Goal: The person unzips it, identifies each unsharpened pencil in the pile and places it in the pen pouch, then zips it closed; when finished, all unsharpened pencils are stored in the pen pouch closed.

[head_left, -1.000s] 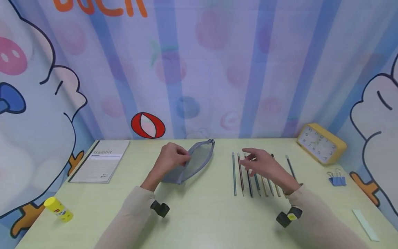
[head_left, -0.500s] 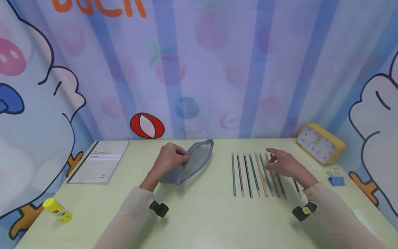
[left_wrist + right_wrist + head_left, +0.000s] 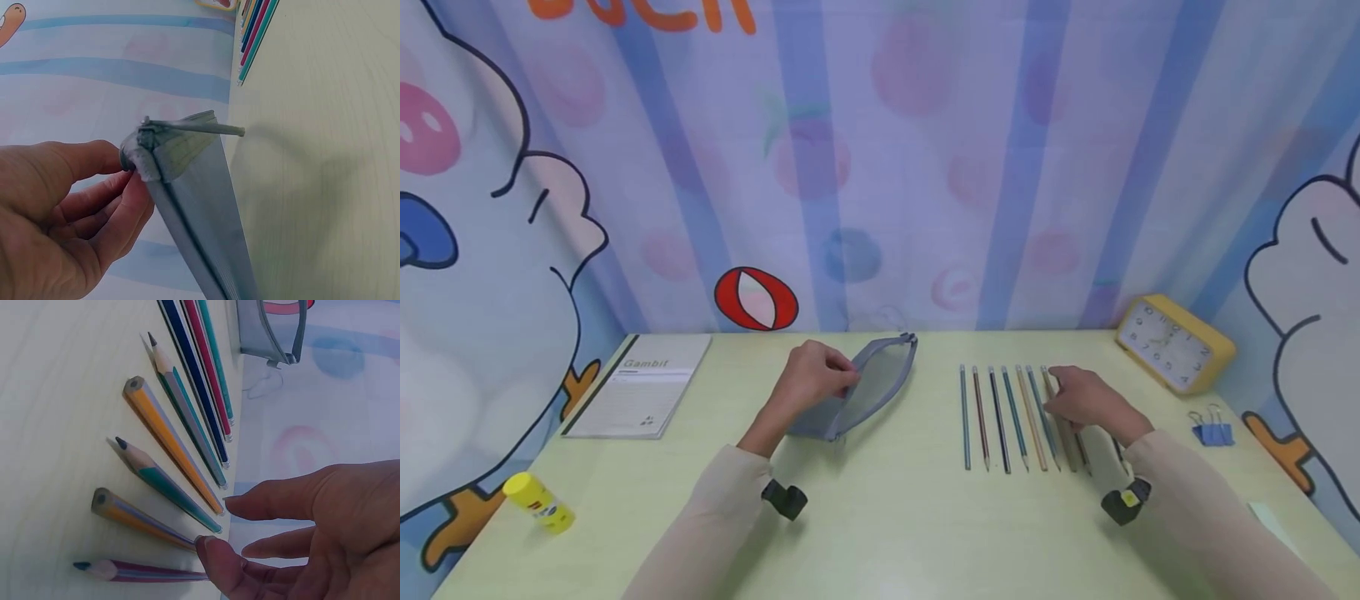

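My left hand (image 3: 814, 377) pinches the rim of a grey zip pencil pouch (image 3: 880, 379), whose mouth gapes. In the left wrist view the thumb and fingers grip the pouch (image 3: 206, 206) at its zipper end. Right of it lies a row of several pencils (image 3: 1021, 421), some sharpened, some blunt. My right hand (image 3: 1086, 400) is low over the right part of this row, with thumb and fingers apart. In the right wrist view a fingertip overlaps the end of a blunt yellowish pencil (image 3: 140, 515). The rightmost pencils are partly hidden under the hand.
A notebook (image 3: 636, 387) and a yellow glue stick (image 3: 540, 502) are on the left. At the right stand a yellow clock (image 3: 1176, 343) and a blue binder clip (image 3: 1212, 429). A pale green strip (image 3: 1272, 525) lies partly behind the right sleeve. A curtain (image 3: 910, 167) backs the table.
My right hand has moved right from above the middle pencils, then come down to the right part of the row. The left hand and the pouch stay in place.
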`<state>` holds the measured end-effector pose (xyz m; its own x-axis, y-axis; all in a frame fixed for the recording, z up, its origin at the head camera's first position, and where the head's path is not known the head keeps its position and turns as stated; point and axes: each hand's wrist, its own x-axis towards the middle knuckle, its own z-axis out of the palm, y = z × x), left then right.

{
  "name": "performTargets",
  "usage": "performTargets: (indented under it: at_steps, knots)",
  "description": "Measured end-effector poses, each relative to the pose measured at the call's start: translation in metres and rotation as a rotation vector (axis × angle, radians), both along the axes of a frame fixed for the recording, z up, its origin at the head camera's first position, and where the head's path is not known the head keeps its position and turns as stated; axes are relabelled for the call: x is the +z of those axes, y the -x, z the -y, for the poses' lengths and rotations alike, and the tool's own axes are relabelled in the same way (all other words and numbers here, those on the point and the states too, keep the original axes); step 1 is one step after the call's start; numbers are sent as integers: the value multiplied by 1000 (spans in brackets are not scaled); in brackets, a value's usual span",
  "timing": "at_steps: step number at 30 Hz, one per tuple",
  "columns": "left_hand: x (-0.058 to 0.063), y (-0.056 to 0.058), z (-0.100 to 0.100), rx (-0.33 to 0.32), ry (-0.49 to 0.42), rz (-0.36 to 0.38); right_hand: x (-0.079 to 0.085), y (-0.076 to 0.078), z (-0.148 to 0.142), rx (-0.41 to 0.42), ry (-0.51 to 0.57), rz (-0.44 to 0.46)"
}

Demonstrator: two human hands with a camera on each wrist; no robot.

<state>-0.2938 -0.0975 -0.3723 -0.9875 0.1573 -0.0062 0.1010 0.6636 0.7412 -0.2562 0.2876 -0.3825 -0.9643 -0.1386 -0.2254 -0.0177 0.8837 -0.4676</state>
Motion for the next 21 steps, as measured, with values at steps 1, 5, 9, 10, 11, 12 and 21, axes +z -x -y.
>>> performTargets:
  at_steps: [1,5,9,10,11,12,21]
  knots:
    - [0,0,0,-1,2,0,0,1,1,-4,-12,6]
    - [-1,0,1,-5,3,4,1,3,6,-26,-46,26]
    - [-2,-1,1,-6,3,17,0,4,9,-35,-77,40]
    - [-2,-1,1,-7,2,20,-1,5,9,-33,-85,39]
    - [-2,-2,1,-7,1,22,-2,6,10,-31,-91,40]
    - [-2,-2,0,-6,0,26,-3,7,10,-27,-98,38]
    - [-1,-2,2,-3,3,12,-7,15,10,-16,-131,22]
